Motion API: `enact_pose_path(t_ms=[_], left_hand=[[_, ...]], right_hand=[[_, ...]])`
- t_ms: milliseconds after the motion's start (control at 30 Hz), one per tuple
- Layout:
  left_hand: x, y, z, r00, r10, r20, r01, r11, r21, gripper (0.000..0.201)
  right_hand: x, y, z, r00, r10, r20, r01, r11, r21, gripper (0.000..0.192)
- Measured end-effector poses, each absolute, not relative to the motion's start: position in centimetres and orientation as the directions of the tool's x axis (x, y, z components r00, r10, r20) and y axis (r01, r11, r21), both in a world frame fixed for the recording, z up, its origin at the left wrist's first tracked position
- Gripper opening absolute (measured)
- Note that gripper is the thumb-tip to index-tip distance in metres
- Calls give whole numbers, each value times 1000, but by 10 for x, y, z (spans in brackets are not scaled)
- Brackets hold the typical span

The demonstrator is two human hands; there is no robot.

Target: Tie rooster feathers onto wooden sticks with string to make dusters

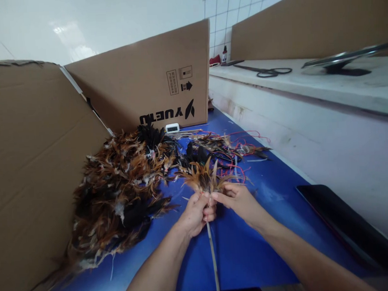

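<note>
My left hand (pixel 197 212) is closed around a thin stick (pixel 213 256) whose lower end runs down toward me. At the top of the stick, brown feathers (pixel 203 177) fan out above my fingers. My right hand (pixel 236 201) pinches at the base of these feathers, thumb and finger close to my left thumb. Whatever lies between the right fingertips is too small to make out. A big heap of brown and black feathers (pixel 119 196) lies left of my hands. Further off, loose dark feathers (pixel 213 144) lie among red strings (pixel 241 137).
The blue tabletop (pixel 269 245) is bounded by cardboard panels (pixel 139 79) at the left and back. A small white digital display (pixel 172 128) and several sticks (pixel 187 133) lie at the back. Scissors (pixel 264 70) rest on the white ledge (pixel 333 88). A black flat object (pixel 345 220) sits at right.
</note>
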State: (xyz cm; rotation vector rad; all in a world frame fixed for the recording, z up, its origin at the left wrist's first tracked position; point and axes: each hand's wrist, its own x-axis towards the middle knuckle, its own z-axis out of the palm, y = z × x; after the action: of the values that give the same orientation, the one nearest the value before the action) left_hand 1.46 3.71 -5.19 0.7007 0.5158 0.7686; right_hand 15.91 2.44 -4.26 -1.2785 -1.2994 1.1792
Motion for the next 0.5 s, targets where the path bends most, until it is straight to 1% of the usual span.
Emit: enact_pose_path(t_ms=[133,200,267,367,500], left_hand=[[14,36,-50,658,734,-167,-463,570,679,28],[13,36,-49,677,714,-179,-470,606,641,26],[13,35,-49,692,698,-184,-469,629,620,25],[13,34,-49,696,695,-182,-466,630,621,25],[14,34,-49,691,696,-195,-455,629,630,26]], right_hand=[[166,26,-45,8,1000,-14,-20,-14,-1000,28],[170,28,-46,-40,999,-21,-113,-26,-993,25],[173,28,-46,-125,991,-37,-184,-60,-981,22],[174,29,-46,-223,973,-55,-209,-103,-972,23],[172,31,-47,-208,977,-53,-182,-92,-979,25]])
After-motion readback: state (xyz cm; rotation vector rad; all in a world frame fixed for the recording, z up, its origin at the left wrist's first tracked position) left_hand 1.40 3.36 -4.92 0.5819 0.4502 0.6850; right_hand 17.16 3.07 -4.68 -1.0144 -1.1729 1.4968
